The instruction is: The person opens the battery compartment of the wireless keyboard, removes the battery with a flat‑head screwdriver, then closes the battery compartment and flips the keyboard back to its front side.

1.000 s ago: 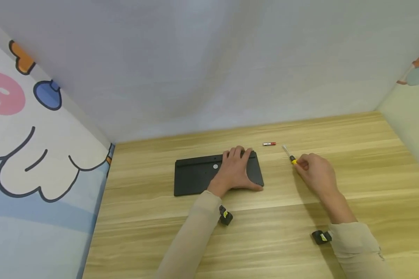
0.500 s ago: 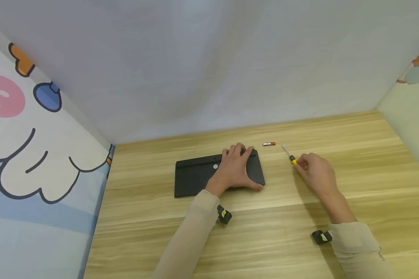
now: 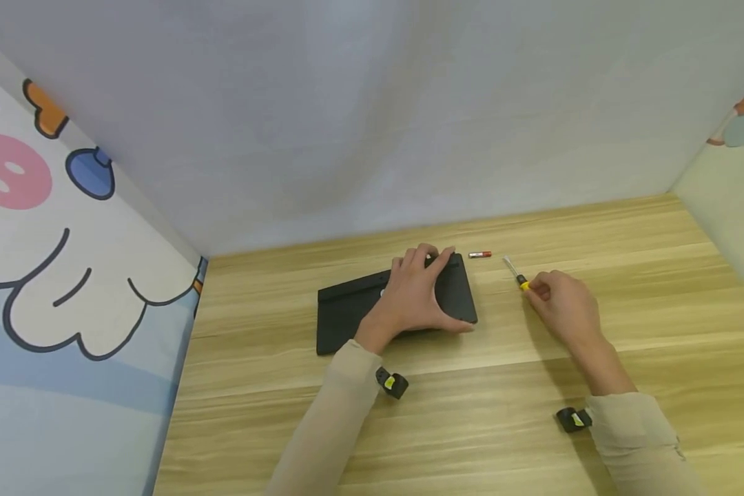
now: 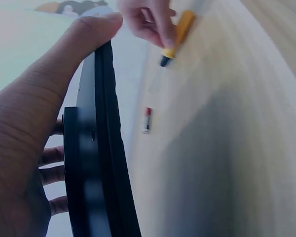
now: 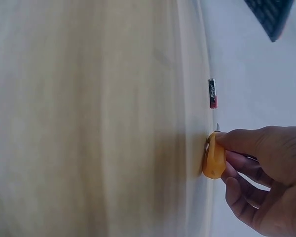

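Note:
My left hand (image 3: 409, 300) grips a black keyboard (image 3: 347, 313) across its width near the right end, thumb on the near edge and fingers over the far edge. Its underside faces up, and the right end is tilted up off the table. Keys show on the downward side of the keyboard (image 5: 272, 15) in the right wrist view. With thumb and fingertips, my right hand (image 3: 567, 310) pinches the yellow handle of a small screwdriver (image 3: 521, 281), whose shaft points away toward the back. A red-and-black battery (image 3: 480, 254) lies between the keyboard and the screwdriver, farther back.
The wood-grain table (image 3: 254, 386) runs back to a pale grey wall (image 3: 297, 138). A wall with cartoon figures (image 3: 99, 275) borders the left side, and another wall (image 3: 731, 200) stands at the right.
My left hand has raised the keyboard's right end and shifted it slightly back and right; the left end stays low. The right hand and screwdriver have hardly moved.

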Motion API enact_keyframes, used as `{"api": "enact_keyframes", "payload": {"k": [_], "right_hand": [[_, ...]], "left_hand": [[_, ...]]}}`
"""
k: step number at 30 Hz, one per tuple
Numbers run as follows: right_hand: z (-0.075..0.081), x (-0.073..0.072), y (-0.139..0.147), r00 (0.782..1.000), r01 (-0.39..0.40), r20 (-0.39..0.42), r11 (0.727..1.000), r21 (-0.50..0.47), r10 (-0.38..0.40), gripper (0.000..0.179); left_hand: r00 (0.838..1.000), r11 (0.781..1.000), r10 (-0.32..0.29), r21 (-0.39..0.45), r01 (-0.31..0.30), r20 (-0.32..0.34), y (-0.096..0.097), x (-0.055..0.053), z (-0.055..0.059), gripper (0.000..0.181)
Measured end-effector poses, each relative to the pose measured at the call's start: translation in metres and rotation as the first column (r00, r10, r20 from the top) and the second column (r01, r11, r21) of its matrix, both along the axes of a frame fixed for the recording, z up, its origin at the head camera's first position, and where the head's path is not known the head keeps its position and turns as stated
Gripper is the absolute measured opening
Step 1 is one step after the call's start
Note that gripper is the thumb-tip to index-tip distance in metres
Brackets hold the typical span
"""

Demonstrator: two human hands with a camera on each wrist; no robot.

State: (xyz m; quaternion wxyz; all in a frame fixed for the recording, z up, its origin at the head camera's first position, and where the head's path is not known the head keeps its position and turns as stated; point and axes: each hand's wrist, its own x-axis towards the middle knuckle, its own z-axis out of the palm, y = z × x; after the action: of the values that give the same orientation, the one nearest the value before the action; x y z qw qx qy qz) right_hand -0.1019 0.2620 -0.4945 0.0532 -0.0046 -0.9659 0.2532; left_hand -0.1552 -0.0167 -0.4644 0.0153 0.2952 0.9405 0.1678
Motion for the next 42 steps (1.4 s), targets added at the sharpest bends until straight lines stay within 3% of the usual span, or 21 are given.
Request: {"api": "enact_keyframes", "payload": {"k": [7,17,27,35,42], "right_hand": [[-0.001,0.001,0.0,1.0,-0.004,-0.017,1.0,-0.011,0.004,0.016],[-0.002,0.001,0.002,1.0,0.003,-0.018,1.0,-0.018,-0.003,0.016],[-0.001,0.0,0.003,1.0,0.003,-0.009,1.0,-0.018,-0.004,0.017],[0.0,-0.002,0.002,1.0,0.006,0.004,1.0,-0.03,-0.005,0.018],[-0.002,-0.004,0.002,1.0,-0.003,0.002,0.999,-0.043,0.003,0.018]], "left_hand": [[0.999,0.99,-0.007,0.142,0.013,-0.044,-0.012,0.003,0.028,0.131],[0.998,0.936,-0.001,0.352,0.026,-0.07,-0.031,0.004,0.052,0.132],[1.0,0.836,-0.013,0.548,0.004,0.014,-0.046,0.008,0.069,0.132],[0.998,0.73,-0.056,0.683,0.031,0.015,-0.052,0.01,0.083,0.131],[0.998,0.682,-0.065,0.73,0.047,-0.003,-0.057,0.011,0.086,0.13]]}}
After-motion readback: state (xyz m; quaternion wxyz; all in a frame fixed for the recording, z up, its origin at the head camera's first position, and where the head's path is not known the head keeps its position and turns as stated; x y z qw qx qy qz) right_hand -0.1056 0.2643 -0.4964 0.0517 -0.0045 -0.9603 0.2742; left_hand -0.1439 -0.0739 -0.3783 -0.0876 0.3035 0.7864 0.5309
